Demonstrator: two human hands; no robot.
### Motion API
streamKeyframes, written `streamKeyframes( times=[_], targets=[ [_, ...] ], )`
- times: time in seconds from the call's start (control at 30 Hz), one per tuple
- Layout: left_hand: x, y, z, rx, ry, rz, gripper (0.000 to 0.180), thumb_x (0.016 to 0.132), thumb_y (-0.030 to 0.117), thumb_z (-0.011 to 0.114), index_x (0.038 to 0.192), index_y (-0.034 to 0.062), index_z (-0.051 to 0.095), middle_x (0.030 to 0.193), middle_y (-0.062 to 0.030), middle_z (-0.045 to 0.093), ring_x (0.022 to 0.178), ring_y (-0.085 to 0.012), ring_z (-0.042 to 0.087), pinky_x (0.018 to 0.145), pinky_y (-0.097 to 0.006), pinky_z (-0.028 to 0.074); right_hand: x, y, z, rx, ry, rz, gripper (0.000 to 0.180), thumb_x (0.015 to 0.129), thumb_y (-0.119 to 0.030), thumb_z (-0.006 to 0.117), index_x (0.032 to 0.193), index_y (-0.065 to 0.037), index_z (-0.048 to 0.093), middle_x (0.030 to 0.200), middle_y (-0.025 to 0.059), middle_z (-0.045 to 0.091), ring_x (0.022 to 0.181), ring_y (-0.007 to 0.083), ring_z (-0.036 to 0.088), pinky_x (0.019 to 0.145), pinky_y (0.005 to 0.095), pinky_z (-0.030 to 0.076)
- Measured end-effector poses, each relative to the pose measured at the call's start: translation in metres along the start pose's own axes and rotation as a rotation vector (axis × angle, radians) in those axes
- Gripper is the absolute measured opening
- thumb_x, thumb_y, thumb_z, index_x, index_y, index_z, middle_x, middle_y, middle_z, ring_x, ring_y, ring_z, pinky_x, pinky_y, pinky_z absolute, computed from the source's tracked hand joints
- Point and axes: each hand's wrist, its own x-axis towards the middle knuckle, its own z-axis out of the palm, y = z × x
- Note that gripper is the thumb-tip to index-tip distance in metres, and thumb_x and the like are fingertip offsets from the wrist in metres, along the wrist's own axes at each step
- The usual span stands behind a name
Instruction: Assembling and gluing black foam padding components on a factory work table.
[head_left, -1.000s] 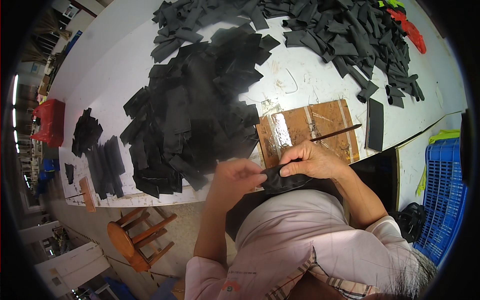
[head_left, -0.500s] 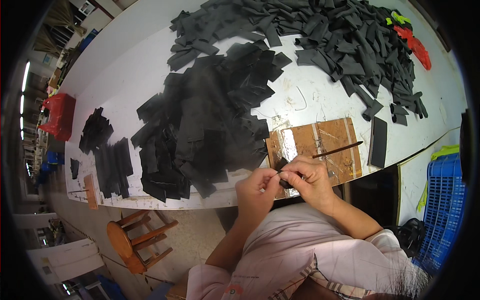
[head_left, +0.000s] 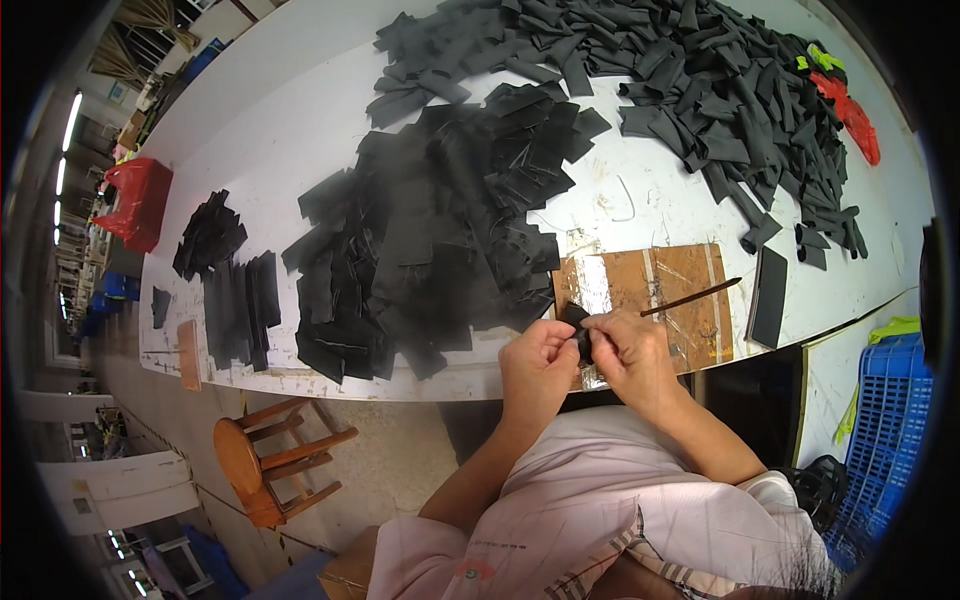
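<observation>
Close together over the near edge of the table, my left hand [head_left: 538, 368] and my right hand [head_left: 636, 360] pinch a small black fabric piece [head_left: 577, 316] between their fingertips. Part of the piece is hidden behind the fingers. Under it lies a brown board [head_left: 690, 268] with strips of clear tape and a shiny patch. A thin dark rod [head_left: 698, 295] rests across the board, its near end beside my right hand. Left of the board spreads a large heap of flat black fabric pieces [head_left: 405, 235].
Rolled or folded dark pieces [head_left: 720, 130] pile up at the far right, near a red plastic bag [head_left: 850, 115]. A dark flat rectangular object [head_left: 768, 298] lies right of the board. A wooden stool [head_left: 250, 470] stands on the floor at left, a blue crate [head_left: 885, 430] at right.
The view has shifted a little, so the table's things sit farther right. Both hands still pinch the black fabric piece, with my left fingers now more curled and more of the piece showing above them.
</observation>
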Motion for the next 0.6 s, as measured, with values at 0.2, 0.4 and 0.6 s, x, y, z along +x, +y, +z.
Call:
streamKeyframes(
  times=[0.2,0.4,0.6],
  targets=[
    [-0.002,-0.017,0.002,-0.025,0.015,0.247,0.008,0.074,-0.003,0.057,0.081,-0.0027,0.054,0.067,-0.0055,0.058,0.051,-0.0058,0.051,0.045,-0.02,0.04,0.003,-0.009,-0.008,0.183,-0.106,0.213,0.012,0.072,-0.007,0.063,0.077,0.004,0.06,0.061,0.0084,0.054,0.056,0.014,0.053,0.05,0.0281,0.041],
    [-0.004,-0.011,0.009,0.455,0.252,0.653,0.01,0.07,-0.003,0.058,0.08,0.0007,0.055,0.069,-0.0118,0.056,0.056,-0.0235,0.056,0.049,-0.03,0.044,-0.002,-0.007,0.002,-0.08,0.041,0.004,0.012,0.068,-0.003,0.063,0.078,0.002,0.059,0.068,0.0125,0.054,0.057,0.0251,0.053,0.052,0.0328,0.043],
    [0.003,-0.016,0.001,0.535,0.446,0.736,0.008,0.07,-0.003,0.059,0.077,0.0005,0.057,0.063,-0.0083,0.057,0.053,-0.0159,0.056,0.048,-0.025,0.044,-0.002,-0.009,0.002,-0.195,0.087,-0.078,0.012,0.069,0.0,0.059,0.081,0.002,0.058,0.071,0.0133,0.055,0.061,0.0265,0.055,0.055,0.0338,0.045]
  ],
)
